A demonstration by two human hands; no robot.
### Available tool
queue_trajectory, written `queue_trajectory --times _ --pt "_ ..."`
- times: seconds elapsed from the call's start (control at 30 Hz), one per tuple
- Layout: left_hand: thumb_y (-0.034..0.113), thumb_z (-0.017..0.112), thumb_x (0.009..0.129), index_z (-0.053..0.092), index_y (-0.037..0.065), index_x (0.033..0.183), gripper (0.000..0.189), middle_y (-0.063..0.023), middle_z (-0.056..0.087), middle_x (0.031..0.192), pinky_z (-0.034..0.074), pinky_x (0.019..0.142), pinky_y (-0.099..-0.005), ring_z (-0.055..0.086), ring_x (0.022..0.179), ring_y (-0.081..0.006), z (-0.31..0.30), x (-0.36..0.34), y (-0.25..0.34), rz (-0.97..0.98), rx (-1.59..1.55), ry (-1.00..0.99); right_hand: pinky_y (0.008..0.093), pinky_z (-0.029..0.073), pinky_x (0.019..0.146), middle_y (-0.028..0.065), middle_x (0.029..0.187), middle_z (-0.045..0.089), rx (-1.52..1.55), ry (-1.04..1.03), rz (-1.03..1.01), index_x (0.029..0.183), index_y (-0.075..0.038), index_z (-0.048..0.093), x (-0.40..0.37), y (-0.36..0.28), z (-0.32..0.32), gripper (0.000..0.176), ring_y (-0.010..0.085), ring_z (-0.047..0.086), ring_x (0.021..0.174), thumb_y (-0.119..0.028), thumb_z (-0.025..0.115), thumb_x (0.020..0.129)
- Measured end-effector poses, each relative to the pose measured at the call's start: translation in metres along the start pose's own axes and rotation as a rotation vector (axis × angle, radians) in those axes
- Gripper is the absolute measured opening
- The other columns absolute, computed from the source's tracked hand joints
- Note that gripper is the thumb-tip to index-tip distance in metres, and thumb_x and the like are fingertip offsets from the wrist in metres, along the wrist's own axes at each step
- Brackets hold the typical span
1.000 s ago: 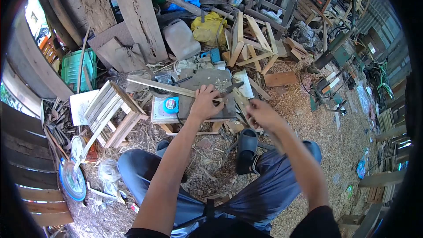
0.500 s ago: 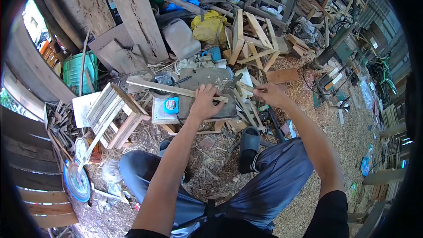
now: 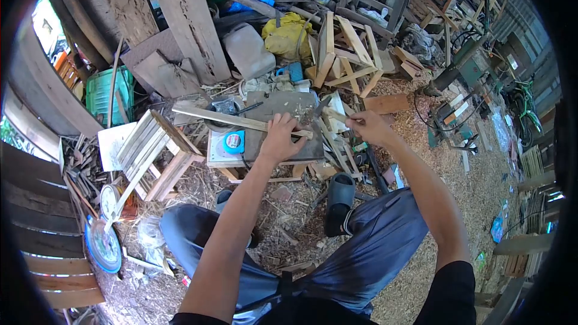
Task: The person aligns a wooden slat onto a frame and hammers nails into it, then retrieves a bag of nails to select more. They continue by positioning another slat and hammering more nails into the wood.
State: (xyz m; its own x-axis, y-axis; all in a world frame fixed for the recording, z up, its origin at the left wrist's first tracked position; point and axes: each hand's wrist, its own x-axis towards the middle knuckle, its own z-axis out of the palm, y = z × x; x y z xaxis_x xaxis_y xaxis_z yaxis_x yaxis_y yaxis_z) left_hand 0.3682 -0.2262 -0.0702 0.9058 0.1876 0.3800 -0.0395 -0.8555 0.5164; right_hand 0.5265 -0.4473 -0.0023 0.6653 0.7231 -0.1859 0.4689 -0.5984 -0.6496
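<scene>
L hand (image 3: 280, 139) clamped on wood strip (image 3: 235, 120) atop bench (image 3: 271, 103) – R hand (image 3: 368, 128), apart, grips wood-handled tool (image 3: 336, 115); tape measure (image 3: 233, 142) nr strip.

The left hand (image 3: 279, 137) hides part of the long, pale wooden strip (image 3: 223, 118); the right hand (image 3: 368, 129) covers one end of the slim wooden handle (image 3: 337, 117). Print on the round turquoise tape measure (image 3: 233, 142) is too small to read. The bottom edge cuts off both black cloth sleeves (image 3: 445, 292).

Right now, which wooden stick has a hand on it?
The long strip across the low bench, under the left hand; the loose strips right of the bench have no hand on them.
</scene>
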Motion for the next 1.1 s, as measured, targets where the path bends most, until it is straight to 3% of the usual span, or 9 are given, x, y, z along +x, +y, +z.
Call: queue_trajectory --times 0.07,0.27,0.4,0.5,0.57,0.67,0.7,1.03,1.1 --pt "0.023 0.072 0.069 0.06 0.006 0.082 0.025 -0.0089 0.05 0.093 0.037 0.085 -0.0421 0.045 0.097 -0.0291 -0.002 0.001 -0.001 0.006 -0.005 -0.015 0.037 0.049 0.071 0.0187 0.082 0.067 -0.062 -0.151 -0.014 0.1 0.001 0.068 -0.004 -0.012 -0.003 0.034 0.0281 0.065 0.073 -0.03 0.061 0.088" --pt "0.022 0.072 0.07 0.059 0.006 0.083 0.025 -0.0091 0.049 0.093 0.037 0.085 -0.0421 0.045 0.098 -0.0296 0.002 0.0 -0.004 0.027 -0.014 0.034 0.0371 0.049 0.069 0.0182 0.077 0.066 0.044 0.011 -0.012 0.1 0.001 0.068 -0.001 -0.004 -0.002 0.033 0.0267 0.064 0.071 -0.03 0.061 0.088" --pt "0.023 0.073 0.07 0.059 0.006 0.083 0.026 -0.0093 0.049 0.093 0.037 0.085 -0.0419 0.045 0.098 -0.0298 -0.003 0.001 -0.001 -0.015 -0.007 -0.015 0.0377 0.048 0.066 0.0184 0.073 0.065 -0.115 -0.064 -0.108 0.099 0.001 0.067 -0.005 -0.007 -0.004 0.035 0.0275 0.063 0.067 -0.032 0.062 0.087" --pt "0.023 0.073 0.07 0.059 0.006 0.083 0.026 -0.0095 0.049 0.093 0.037 0.085 -0.0417 0.045 0.097 -0.0298 -0.001 -0.001 0.001 0.003 0.004 0.008 0.0391 0.049 0.066 0.0186 0.073 0.065 0.042 0.041 0.025 0.1 0.0 0.067 -0.005 -0.007 -0.005 0.039 0.0279 0.063 0.068 -0.036 0.062 0.086" --pt "0.023 0.073 0.069 0.059 0.006 0.084 0.026 -0.0095 0.049 0.094 0.037 0.085 -0.0417 0.045 0.097 -0.0299 -0.003 -0.001 0.002 -0.002 0.009 -0.005 0.0381 0.048 0.065 0.017 0.07 0.064 -0.074 -0.139 -0.09 0.101 0.0 0.067 -0.006 -0.009 -0.006 0.04 0.025 0.062 0.064 -0.036 0.062 0.086" --pt "0.023 0.073 0.07 0.059 0.007 0.084 0.025 -0.0094 0.049 0.094 0.037 0.085 -0.0421 0.045 0.098 -0.0298 -0.003 0.001 0.001 -0.004 0.017 -0.009 0.0363 0.048 0.063 0.0146 0.068 0.064 -0.047 -0.028 -0.093 0.101 0.001 0.067 0.001 0.003 -0.002 0.039 0.0215 0.061 0.062 -0.035 0.062 0.087" --pt "0.023 0.073 0.07 0.059 0.007 0.084 0.025 -0.0094 0.049 0.094 0.037 0.085 -0.0421 0.045 0.098 -0.0298 -0.002 0.001 0.001 -0.003 0.013 -0.012 0.0339 0.048 0.062 0.0126 0.067 0.063 0.053 -0.031 0.02 0.101 0.002 0.067 -0.001 -0.006 -0.006 0.038 0.0205 0.059 0.06 -0.034 0.062 0.088" --pt "0.018 0.073 0.073 0.06 0.006 0.088 0.023 -0.0088 0.049 0.094 0.037 0.084 -0.0423 0.045 0.098 -0.03 0.0 0.0 0.0 0.006 0.009 -0.006 0.0339 0.044 0.057 0.0072 0.062 0.058 0.137 -0.029 0.015 0.099 0.002 0.067 -0.003 -0.006 -0.003 0.034 0.0135 0.052 0.057 -0.03 0.061 0.089" --pt "0.017 0.072 0.073 0.059 0.007 0.088 0.022 -0.008 0.049 0.095 0.037 0.085 -0.0424 0.044 0.099 -0.0293 -0.003 -0.002 -0.001 0.001 0.004 -0.021 0.0343 0.044 0.058 0.0083 0.062 0.059 0.249 0.03 0.194 0.097 0.003 0.067 -0.006 -0.011 0.002 0.033 0.0146 0.052 0.058 -0.029 0.06 0.089"
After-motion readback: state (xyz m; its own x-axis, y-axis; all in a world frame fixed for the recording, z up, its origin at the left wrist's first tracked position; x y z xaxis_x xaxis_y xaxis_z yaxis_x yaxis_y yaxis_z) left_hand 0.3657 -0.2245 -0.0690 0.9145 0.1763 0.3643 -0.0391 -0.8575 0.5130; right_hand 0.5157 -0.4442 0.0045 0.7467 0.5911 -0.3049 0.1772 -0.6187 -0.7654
